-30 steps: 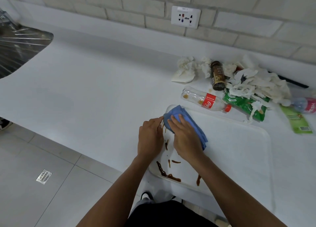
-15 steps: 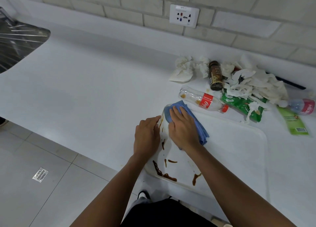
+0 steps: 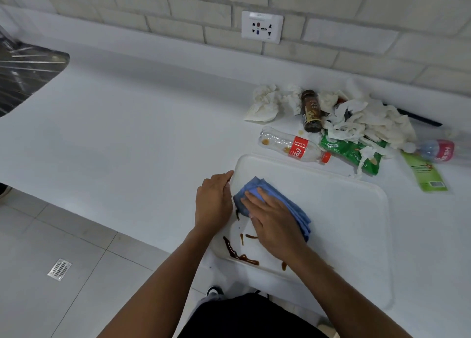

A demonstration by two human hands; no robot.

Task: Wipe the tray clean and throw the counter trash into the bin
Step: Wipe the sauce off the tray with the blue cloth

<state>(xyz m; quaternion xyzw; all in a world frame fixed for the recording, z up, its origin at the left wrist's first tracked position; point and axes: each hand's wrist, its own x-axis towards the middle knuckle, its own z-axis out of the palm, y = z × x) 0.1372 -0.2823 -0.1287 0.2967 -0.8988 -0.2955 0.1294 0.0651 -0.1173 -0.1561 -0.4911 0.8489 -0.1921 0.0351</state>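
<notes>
The right hand (image 3: 274, 220) lies flat, fingers straight, pressing a folded blue cloth (image 3: 288, 205) onto the left part of a white plastic tray (image 3: 351, 225). The cloth looks soft, with stacked layers showing along its right edge. The left hand (image 3: 213, 202) rests on the tray's left rim with its fingers loosely bent over the edge; whether it really grips the rim cannot be told. Brown sauce streaks (image 3: 238, 255), glossy and wavy, lie on the tray near its front-left corner, just below the cloth. The tray is rectangular with rounded corners and a raised lip, and sits on a smooth white counter (image 3: 122, 133).

Just beyond the tray's far edge lies a clear plastic Coca-Cola bottle (image 3: 293, 146) on its side, red cap to the right; its red label reads "RECYCLE ME". Behind it a small dark brown glass bottle (image 3: 311, 111) lies with a brown label whose writing is too small to read. To the right are a crinkled green snack wrapper (image 3: 349, 151), a heap of crumpled white paper towels (image 3: 372, 121) and, at the left end of the litter, another crumpled tissue (image 3: 265, 103). Further right lie a clear bottle with a pink label (image 3: 438, 150) and a flat pale-green packet (image 3: 424, 170) bearing a barcode.

A white wall socket (image 3: 262, 27) sits in the pale brick wall. A steel sink drainer (image 3: 23, 70) shows at far left.
</notes>
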